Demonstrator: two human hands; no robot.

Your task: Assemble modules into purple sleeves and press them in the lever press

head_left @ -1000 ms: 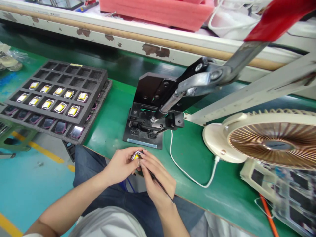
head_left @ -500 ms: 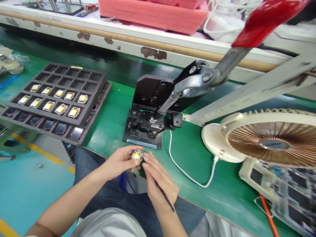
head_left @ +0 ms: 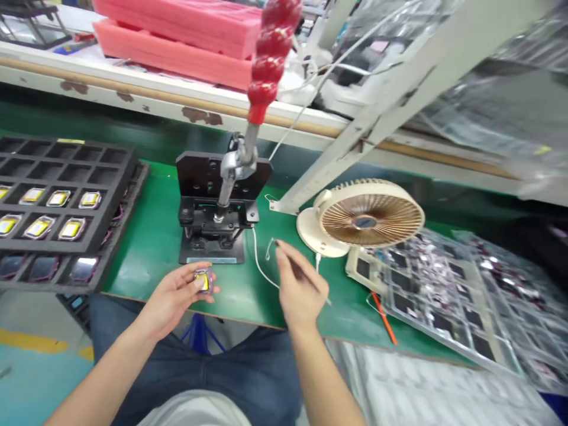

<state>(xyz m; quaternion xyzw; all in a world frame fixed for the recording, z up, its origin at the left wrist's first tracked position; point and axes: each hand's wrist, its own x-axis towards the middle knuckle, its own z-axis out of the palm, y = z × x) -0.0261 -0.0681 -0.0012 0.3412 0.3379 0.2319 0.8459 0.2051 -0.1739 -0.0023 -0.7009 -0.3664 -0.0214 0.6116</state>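
Observation:
My left hand (head_left: 177, 296) pinches a small watch-sized case (head_left: 205, 282) by its edges, with a yellow-and-white block inside a purplish frame. It hovers over the bench's front edge. Apart from it, my right hand (head_left: 304, 287) is closed round a slim black tool (head_left: 306, 273) whose tip points up and away. A thin pale looped strand (head_left: 268, 251) shows beside that tip; whether the tool grips it I cannot tell. Beyond my left hand stands a black hand press (head_left: 213, 219) with a raised red lever handle (head_left: 268, 56).
At left, a stacked grey foam tray (head_left: 100, 228) holds several similar cases. A beige fan (head_left: 373, 216) stands right of the press, its white cable (head_left: 261, 266) crossing the green bench (head_left: 151, 236). Clear trays of parts (head_left: 444, 296) and an orange stick (head_left: 385, 319) lie at right.
My hands have parted: the right hand moved right with the black tool, away from the case in my left. The view has swung right, bringing the clear trays more fully into sight.

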